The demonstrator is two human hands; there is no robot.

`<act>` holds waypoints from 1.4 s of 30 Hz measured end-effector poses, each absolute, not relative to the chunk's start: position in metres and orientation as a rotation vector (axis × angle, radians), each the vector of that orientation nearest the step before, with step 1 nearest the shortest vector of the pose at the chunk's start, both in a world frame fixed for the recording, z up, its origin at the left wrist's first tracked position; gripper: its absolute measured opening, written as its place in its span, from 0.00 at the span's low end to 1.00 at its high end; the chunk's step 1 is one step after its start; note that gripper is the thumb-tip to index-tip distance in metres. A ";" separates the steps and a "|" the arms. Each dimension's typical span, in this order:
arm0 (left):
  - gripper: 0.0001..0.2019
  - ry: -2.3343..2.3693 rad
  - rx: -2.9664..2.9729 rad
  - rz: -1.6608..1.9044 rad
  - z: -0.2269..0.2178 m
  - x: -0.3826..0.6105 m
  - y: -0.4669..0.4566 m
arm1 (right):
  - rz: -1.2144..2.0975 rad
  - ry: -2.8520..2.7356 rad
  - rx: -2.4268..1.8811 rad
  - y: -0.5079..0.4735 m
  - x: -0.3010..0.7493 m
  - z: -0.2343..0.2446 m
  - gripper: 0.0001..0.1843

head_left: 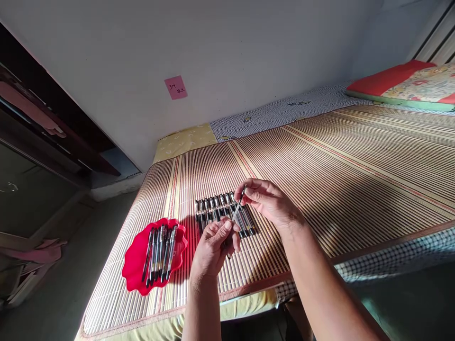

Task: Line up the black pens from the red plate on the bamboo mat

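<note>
My left hand point(215, 246) is closed in a pinch around the lower part of a thin pen point(237, 209). My right hand point(265, 199) pinches the upper end of the same pen. Both hands hover just above a row of several black pens point(218, 208) lying side by side on a bamboo mat point(320, 180). To the left, a red scalloped tray point(137, 258) holds several more pens point(159, 253).
The bamboo mat covers a bed against a white wall that bears a pink sticky note point(176, 87). A red and floral pillow point(408, 83) lies at the far right. Dark furniture point(42, 132) and the floor are on the left past the bed's edge.
</note>
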State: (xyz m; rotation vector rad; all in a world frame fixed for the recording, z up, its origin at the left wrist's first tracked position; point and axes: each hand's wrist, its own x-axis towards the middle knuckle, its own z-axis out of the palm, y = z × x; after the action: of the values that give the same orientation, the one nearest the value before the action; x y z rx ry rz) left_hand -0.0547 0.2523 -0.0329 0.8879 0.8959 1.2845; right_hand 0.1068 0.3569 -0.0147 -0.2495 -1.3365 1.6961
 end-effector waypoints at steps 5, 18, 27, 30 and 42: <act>0.17 0.989 0.898 1.400 -0.038 -0.048 0.255 | 1.622 -1.376 -0.329 0.354 0.103 -0.009 0.11; 0.15 1.090 0.979 1.488 -0.046 -0.042 0.258 | 1.375 -1.608 -0.706 0.344 0.079 -0.015 0.19; 0.21 1.098 1.033 1.397 -0.040 -0.025 0.255 | 1.406 -1.643 -0.753 0.343 0.085 -0.005 0.10; 0.21 1.108 1.040 1.364 -0.037 -0.026 0.255 | 1.396 -1.660 -0.748 0.350 0.094 -0.008 0.11; 0.26 1.359 0.839 1.613 -0.038 -0.088 0.252 | 0.977 -1.676 -1.367 0.399 0.128 -0.064 0.04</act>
State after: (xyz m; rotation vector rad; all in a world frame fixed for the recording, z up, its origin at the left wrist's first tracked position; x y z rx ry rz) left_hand -0.0877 0.2524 -0.0378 0.8386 1.3589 1.6126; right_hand 0.1281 0.3986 -0.0642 -1.3669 -1.6756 0.9766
